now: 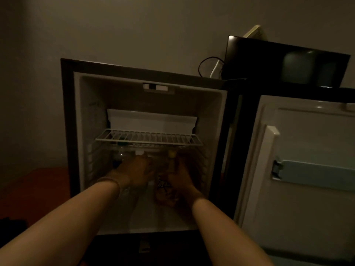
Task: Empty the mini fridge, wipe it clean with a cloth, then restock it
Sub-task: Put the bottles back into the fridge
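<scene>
The mini fridge stands open and dim, its door swung out to the right. A white wire shelf spans the middle and carries nothing. Both my hands reach into the space under it. My right hand grips a bottle with a yellow cap, upright at the right. My left hand is at the clear plastic bottles on the left; its fingers are hidden in the gloom. A patterned packet lies between my wrists on the fridge floor.
A white box-like freezer part sits at the back above the shelf. A dark screen with cables stands on top to the right. The door holds a pale blue rail. An orange-red surface lies to the left.
</scene>
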